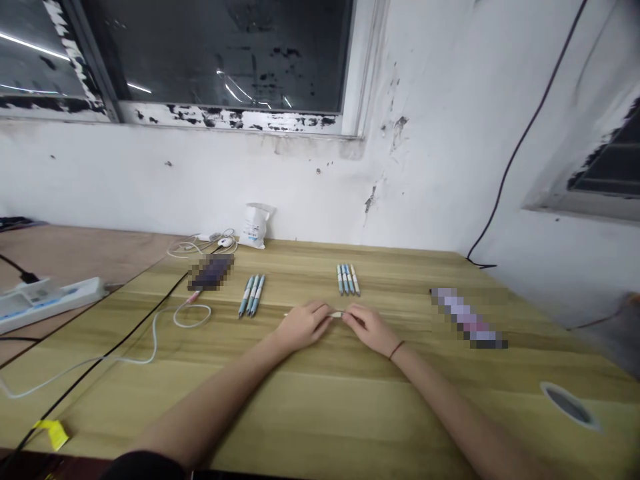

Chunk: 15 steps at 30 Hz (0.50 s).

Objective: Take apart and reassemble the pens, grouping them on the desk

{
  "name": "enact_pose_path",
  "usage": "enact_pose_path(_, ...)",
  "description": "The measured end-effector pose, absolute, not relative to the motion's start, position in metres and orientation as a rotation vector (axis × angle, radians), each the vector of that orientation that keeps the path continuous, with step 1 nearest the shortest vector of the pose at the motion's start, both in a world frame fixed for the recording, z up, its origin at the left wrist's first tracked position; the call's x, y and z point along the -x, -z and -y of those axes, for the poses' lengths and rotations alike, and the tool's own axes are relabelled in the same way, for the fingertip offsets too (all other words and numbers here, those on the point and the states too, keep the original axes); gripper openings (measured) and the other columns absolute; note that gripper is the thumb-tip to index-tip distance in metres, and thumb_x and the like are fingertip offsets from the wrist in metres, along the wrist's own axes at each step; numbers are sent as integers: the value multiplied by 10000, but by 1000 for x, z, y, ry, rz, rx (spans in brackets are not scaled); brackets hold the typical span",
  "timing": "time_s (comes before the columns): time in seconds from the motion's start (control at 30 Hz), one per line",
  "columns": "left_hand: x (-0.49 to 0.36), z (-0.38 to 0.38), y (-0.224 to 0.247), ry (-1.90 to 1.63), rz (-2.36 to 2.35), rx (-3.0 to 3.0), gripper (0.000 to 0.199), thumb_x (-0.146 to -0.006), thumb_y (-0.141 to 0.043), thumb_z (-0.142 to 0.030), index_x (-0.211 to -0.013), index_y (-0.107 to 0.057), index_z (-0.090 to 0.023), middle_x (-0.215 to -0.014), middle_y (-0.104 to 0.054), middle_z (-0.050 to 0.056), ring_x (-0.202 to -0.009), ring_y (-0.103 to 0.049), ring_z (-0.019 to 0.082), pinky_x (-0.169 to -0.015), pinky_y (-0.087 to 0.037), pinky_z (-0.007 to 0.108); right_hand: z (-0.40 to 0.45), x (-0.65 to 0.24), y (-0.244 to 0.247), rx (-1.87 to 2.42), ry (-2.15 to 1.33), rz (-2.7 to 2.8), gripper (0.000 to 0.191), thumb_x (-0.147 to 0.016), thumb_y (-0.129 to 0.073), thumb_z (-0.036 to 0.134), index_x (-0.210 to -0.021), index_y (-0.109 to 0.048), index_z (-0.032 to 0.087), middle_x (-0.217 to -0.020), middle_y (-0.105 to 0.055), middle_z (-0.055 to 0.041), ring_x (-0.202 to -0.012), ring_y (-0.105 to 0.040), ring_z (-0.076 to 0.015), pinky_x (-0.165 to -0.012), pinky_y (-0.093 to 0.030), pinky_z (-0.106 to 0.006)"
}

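Observation:
My left hand (306, 324) and my right hand (371, 329) meet above the middle of the wooden table. Both are closed on a slim pale pen (337, 314), held crosswise between them. Fingers cover most of it, and a short stretch shows between the hands. Just beyond my hands, several light blue and white pens (348, 280) lie side by side. Three more pens (251, 296) rest in a slanted row to the left of my left hand.
On the table (300, 413), a blurred-out dark device (213, 272) with a white cable (155, 340) lies left. A white packet (254, 225) stands by the wall. At right are a pixelated pouch-like item (469, 319) and a round table hole (570, 405). A power strip (55, 299) sits far left.

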<state>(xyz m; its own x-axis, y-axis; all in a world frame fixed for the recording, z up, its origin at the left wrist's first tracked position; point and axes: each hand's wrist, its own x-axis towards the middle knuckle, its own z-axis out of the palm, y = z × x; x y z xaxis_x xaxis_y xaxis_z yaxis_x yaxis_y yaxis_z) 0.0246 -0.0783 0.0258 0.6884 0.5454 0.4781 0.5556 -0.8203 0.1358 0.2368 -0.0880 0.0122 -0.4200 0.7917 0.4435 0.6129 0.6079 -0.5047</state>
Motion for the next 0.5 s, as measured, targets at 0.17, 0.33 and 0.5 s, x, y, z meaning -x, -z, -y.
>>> enact_pose_path(0.17,-25,77,-23,763,907,2872,262,-937,-342,-293,-1081,-529,-179,-998,-594,67,-934,-557,174,-826,-458,297,89,-236,-14,1109,-330,2166,183,-892,-450,307,-848,-591,199,-769,-613,-24,-688,-539,-150,-643,-405,-256)
enact_pose_path(0.33,-27,75,-23,744,925,2841,268,-940,-338,-298,-1074,-544,-192,-1009,-603,57,-947,-559,170,-832,-457,288,90,-232,-14,1148,-269,2165,254,-900,-416,279,-754,-607,198,-697,-617,-25,-651,-545,-159,-608,-398,-255)
enact_pose_path(0.5,-17,67,-26,703,1117,2819,342,-938,-331,-351,-1206,-486,-205,-1047,-619,78,-943,-582,189,-814,-470,307,87,-238,-17,1169,-130,2048,209,-891,-417,269,-842,-608,201,-810,-633,-45,-742,-565,-178,-667,-411,-271)
